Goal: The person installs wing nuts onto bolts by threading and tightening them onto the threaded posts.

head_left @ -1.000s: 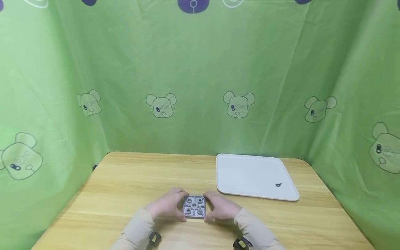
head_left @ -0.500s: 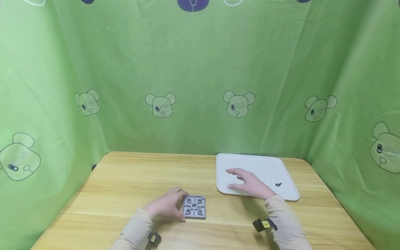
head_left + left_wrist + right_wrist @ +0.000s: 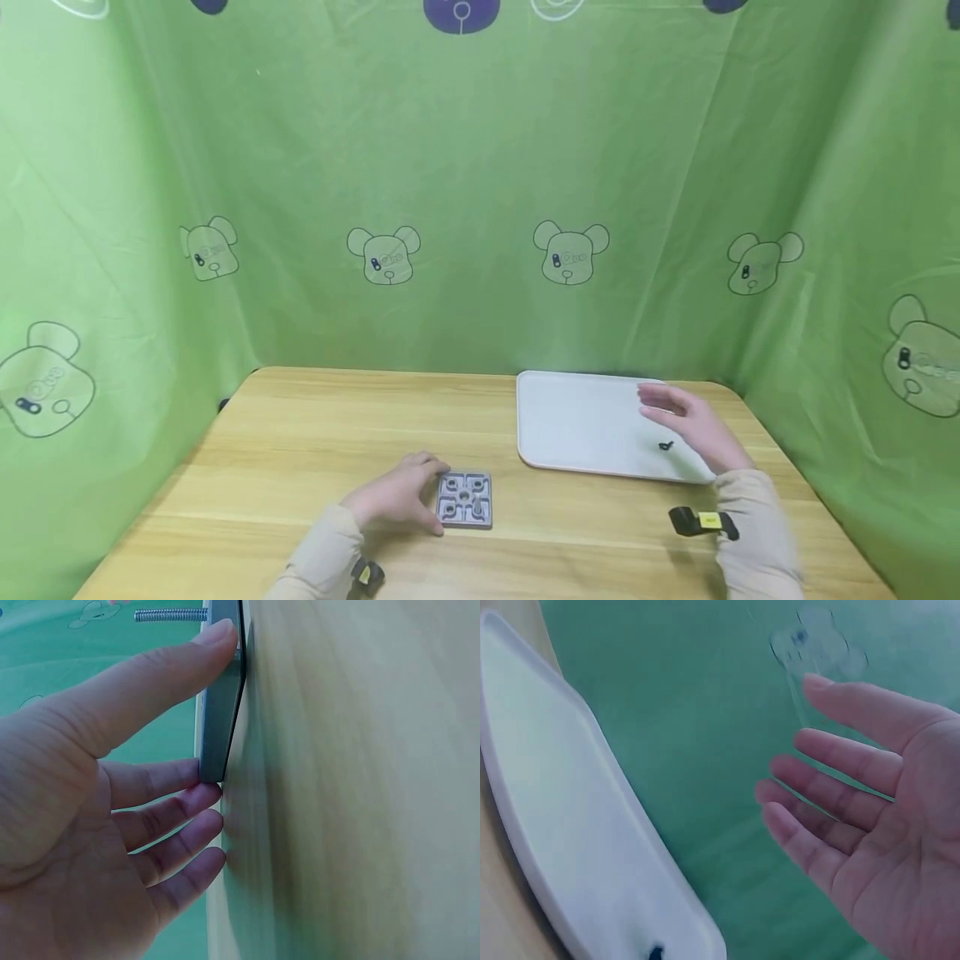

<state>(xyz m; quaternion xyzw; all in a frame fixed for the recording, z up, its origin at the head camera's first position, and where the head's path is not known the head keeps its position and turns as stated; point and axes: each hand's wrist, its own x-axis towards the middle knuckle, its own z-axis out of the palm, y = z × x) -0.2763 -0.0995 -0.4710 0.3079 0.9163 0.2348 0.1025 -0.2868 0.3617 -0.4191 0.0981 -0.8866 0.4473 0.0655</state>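
A square grey metal plate (image 3: pixel 454 518), with raised ribs and round holes, lies flat on the wooden table. From it a threaded bolt (image 3: pixel 171 615) stands upright, seen sideways in the left wrist view. My left hand (image 3: pixel 397 497) holds the plate at its left side, thumb at the near corner and fingers at the far one. Over the right part of the white tray (image 3: pixel 577 421) hovers my right hand (image 3: pixel 693 425), fingers loosely spread and nothing in them. Below it on the tray lies a small black piece (image 3: pixel 665 447) with a short stem; its kind is unclear.
The wooden table (image 3: pixel 330 417) is enclosed at the back and sides by a green curtain (image 3: pixel 465 317) printed with bear heads. The tray's raised rim (image 3: pixel 600 473) runs near the table's back right.
My right hand has let go of the plate's right side and travelled right, across the tray, to above its right part. The left hand and the plate stay put.
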